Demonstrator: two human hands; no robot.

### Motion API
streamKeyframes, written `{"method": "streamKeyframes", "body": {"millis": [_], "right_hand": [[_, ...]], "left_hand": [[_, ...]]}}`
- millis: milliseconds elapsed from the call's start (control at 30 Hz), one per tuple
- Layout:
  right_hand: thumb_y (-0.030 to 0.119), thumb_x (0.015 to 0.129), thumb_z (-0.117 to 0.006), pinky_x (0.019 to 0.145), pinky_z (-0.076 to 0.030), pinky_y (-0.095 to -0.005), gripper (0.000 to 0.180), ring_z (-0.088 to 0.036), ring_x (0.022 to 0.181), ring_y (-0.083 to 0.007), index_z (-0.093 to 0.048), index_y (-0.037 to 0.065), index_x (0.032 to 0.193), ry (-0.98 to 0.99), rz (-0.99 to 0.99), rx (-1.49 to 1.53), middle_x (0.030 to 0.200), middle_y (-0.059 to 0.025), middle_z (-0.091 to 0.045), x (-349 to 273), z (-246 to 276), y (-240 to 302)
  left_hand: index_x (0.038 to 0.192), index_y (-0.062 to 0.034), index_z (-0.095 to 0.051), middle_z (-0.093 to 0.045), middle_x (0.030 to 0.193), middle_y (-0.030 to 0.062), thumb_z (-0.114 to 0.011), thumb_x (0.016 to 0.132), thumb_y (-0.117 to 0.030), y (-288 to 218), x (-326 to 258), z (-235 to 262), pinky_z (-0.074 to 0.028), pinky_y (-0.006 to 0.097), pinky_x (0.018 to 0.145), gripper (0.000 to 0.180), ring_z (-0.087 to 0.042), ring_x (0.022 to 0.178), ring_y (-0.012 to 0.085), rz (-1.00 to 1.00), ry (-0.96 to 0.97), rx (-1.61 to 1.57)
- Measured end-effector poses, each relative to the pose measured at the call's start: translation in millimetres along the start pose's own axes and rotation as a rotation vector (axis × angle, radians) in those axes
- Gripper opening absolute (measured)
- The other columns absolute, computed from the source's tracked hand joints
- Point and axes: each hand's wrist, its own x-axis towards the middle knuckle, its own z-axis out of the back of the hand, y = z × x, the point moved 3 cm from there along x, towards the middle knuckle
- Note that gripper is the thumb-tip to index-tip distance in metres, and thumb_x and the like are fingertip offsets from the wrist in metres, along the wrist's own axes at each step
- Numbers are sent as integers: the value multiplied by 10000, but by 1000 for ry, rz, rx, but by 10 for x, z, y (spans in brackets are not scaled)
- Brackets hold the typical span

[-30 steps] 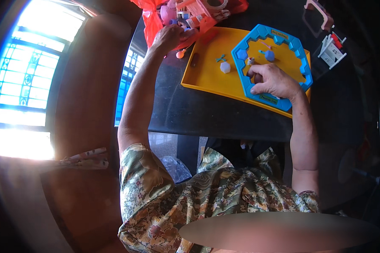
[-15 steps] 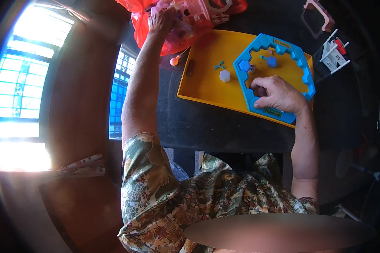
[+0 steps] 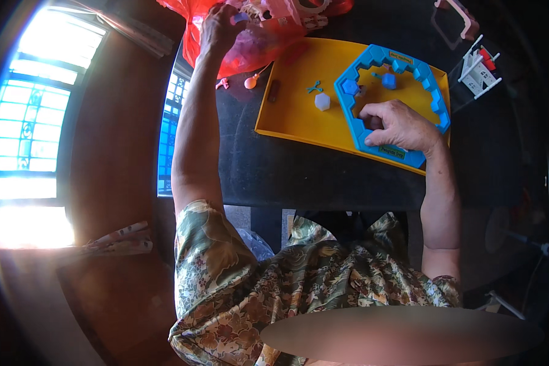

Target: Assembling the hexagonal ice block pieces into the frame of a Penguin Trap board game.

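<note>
Over the red plastic bag (image 3: 192,30) at the far left, my left hand (image 3: 218,29) is closed on a small bluish-purple block (image 3: 240,18). My right hand (image 3: 402,128) curls over the near left wall of a blue hexagonal game frame (image 3: 416,157), thumb and index finger bent against it; what lies under the curled fingers is hidden. The frame sits on a yellow tray (image 3: 290,119). One blue block (image 3: 351,87) stands at its left inner wall, and another blue block (image 3: 388,80) lies inside the ring.
A white hexagonal block (image 3: 322,102) and a teal three-armed piece (image 3: 315,86) lie on the tray. Beside the bag are an orange ball (image 3: 251,82) and a small pink piece (image 3: 223,83). A white toy rack (image 3: 479,73) and a pink arch (image 3: 460,19) stand to the right.
My left hand has drawn slightly left out of the bag's contents, now showing a bluish-purple block. A small pink piece has come into sight beside the bag. My right hand stays at the frame.
</note>
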Motion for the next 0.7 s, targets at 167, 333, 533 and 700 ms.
{"method": "streamKeyframes", "body": {"millis": [167,333,533,700], "right_hand": [[206,833,-819,879,-577,-366,361,-723,943,-253,-723,30,1133,-36,113,-33,1029,-137,-748,110,-66,-19],[174,1004,-695,893,-595,-298,216,-727,1047,-204,-692,83,1200,-554,528,226,1056,-87,-731,214,169,-179],[122,969,-718,881,-572,-289,361,-703,1006,-160,-630,87,1318,-486,754,786,1103,-81,-703,276,187,-121],[84,967,-722,838,-562,-264,403,-658,979,-96,-607,42,1351,-413,657,957,1145,-53,-690,192,143,-46]], "left_hand": [[1197,-17,-677,-750,1118,122,-793,909,-102,-364,-646,402,-599,358,902,322,-756,981,257,-48,-259,-1083],[1279,-50,-650,-713,1204,133,-726,938,10,-1581,-1170,254,-577,452,1024,355,-723,1117,317,-64,162,-2075],[1315,-71,-648,-712,1229,149,-726,952,-41,-2116,-1223,-93,-581,444,1013,372,-720,1133,306,21,381,-2261],[1286,-70,-669,-722,1191,117,-745,931,-19,-2284,-1310,-128,-583,398,996,367,-723,1097,253,189,437,-2393]]}}
